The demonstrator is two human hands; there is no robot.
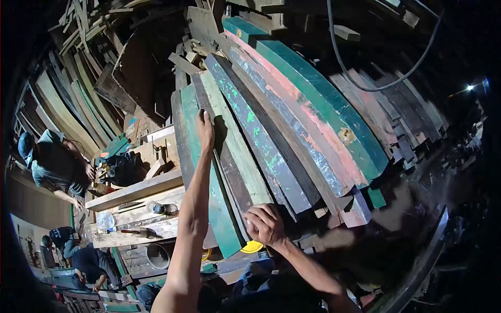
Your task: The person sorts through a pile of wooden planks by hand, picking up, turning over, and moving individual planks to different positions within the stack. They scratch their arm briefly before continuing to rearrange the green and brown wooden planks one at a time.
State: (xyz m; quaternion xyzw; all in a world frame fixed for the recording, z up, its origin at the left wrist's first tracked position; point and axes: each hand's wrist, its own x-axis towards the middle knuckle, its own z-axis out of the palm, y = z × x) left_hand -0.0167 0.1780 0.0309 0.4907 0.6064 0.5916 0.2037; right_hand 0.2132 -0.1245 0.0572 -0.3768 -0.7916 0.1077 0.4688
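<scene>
My left hand (205, 129) reaches far up over the stacked planks, its visible fingers stretched out. It is at the seam between a green board (227, 232) and a worn grey-brown plank (233, 180). Closer to my body, my right hand (264, 224) is closed, fingers curled, at the near end of a pale greenish plank (244, 151). What lies inside those fingers, if anything, is hidden. Just below it a round yellow thing (251, 247) shows partly. Beside these lies a dark board with bright green paint flecks (255, 130).
A thick green beam (318, 88) with a pink side lies to the right. On the left are a pale timber (138, 189), a glass jar (156, 208) and a brush-like tool (138, 231). People work at left, one in a cap (55, 161). A cable (336, 55) hangs above.
</scene>
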